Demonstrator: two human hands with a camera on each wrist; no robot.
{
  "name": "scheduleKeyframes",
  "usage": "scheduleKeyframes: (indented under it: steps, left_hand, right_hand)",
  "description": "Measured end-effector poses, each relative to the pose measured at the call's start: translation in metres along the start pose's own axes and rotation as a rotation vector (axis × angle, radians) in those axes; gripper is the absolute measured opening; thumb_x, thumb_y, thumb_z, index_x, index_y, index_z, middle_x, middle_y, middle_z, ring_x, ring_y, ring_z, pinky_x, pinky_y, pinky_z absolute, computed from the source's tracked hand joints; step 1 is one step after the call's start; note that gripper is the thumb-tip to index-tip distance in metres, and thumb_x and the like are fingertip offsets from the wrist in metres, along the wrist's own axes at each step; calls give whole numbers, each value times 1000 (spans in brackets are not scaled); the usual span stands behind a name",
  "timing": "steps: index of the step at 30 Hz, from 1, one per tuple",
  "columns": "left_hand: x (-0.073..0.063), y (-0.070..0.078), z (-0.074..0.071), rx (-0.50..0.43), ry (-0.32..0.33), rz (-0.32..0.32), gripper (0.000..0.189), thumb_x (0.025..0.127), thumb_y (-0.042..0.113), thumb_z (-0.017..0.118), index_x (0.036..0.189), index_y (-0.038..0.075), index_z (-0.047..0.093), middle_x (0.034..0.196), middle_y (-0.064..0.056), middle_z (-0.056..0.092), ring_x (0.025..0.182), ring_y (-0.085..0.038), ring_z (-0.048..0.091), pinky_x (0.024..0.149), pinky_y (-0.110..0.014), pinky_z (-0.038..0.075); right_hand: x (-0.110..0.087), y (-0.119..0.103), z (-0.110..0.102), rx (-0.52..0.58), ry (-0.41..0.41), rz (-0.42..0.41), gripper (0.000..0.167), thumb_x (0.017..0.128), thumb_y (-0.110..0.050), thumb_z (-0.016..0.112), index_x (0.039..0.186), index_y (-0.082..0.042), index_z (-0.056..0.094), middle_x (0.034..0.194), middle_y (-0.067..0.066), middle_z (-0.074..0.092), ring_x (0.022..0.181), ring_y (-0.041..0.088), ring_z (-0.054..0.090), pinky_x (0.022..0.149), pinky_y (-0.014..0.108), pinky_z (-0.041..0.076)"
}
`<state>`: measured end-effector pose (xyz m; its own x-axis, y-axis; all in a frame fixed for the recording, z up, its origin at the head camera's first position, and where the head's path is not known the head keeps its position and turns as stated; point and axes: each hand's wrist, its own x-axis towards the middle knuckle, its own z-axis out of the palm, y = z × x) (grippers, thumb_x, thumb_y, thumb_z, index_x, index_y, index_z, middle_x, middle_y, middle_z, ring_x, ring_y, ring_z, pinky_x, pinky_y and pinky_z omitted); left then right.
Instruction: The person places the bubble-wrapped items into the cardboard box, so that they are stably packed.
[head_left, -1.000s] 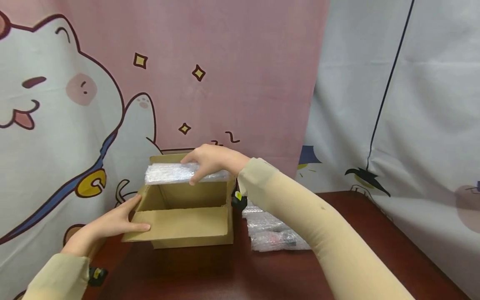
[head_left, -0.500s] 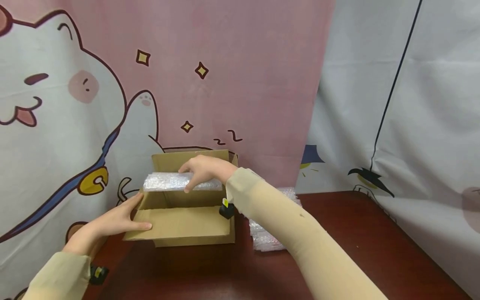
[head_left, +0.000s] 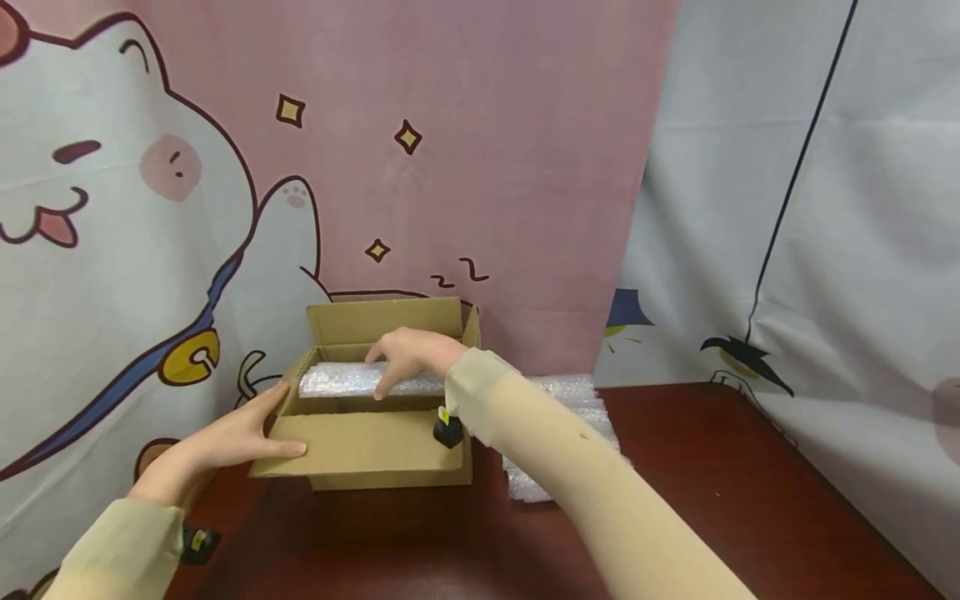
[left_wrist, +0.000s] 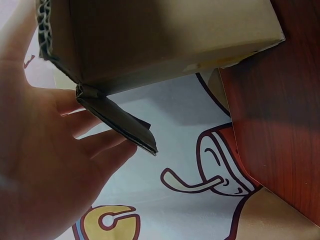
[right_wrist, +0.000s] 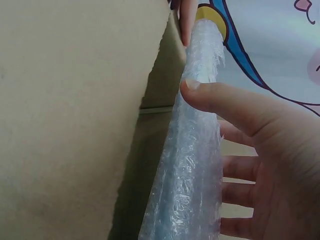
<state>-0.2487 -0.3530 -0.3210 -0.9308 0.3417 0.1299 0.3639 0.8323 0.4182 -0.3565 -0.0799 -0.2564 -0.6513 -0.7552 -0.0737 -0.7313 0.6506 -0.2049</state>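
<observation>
A cardboard box point(head_left: 390, 481) stands on the table with its top flaps spread out. My left hand point(head_left: 232, 435) holds the box's left front corner, thumb over the front flap point(head_left: 352, 442). In the left wrist view, the fingers point(left_wrist: 102, 145) of that hand lie behind the side flap point(left_wrist: 117, 122). Between thumb and fingers, my right hand point(head_left: 414, 357) grips a long bubble-wrapped package point(head_left: 337, 380) from above. The package lies level across the box opening, between the front and back walls. The right wrist view shows the thumb point(right_wrist: 215, 95) on one side of the bubble wrap point(right_wrist: 187, 165).
Right of the box, more bubble-wrapped packages point(head_left: 592, 408) lie on the dark red table point(head_left: 697, 483), partly covered by my right sleeve. Behind the table hangs a printed pink and white curtain point(head_left: 525, 167). The box's back flap point(head_left: 386, 319) stands upright.
My right hand has lowered the bubble-wrapped package from above the box into its opening, and the back flap shows more. My left hand has stayed on the box corner.
</observation>
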Motion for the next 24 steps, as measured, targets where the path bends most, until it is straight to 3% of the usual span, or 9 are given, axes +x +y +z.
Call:
scheduleKeyframes:
  steps: [9,24]
  left_hand:
    - [0,1,-1,1,-3,-7,110,78,38,80,146,-18,15,147,-42,18,132,-58,21,99,-69,26]
    - [0,0,0,-12,2,4,110,77,37,80,146,-18,15,147,-42,18,132,-58,21,99,-69,26]
  right_hand:
    - [2,4,5,58,-14,24,63,80,-42,78,136,-22,58,142,-2,51,130,17,44,103,34,38]
    - [13,3,25,18,-93,23,59,85,-42,73,137,-21,57,142,-3,50,132,18,43,102,33,39]
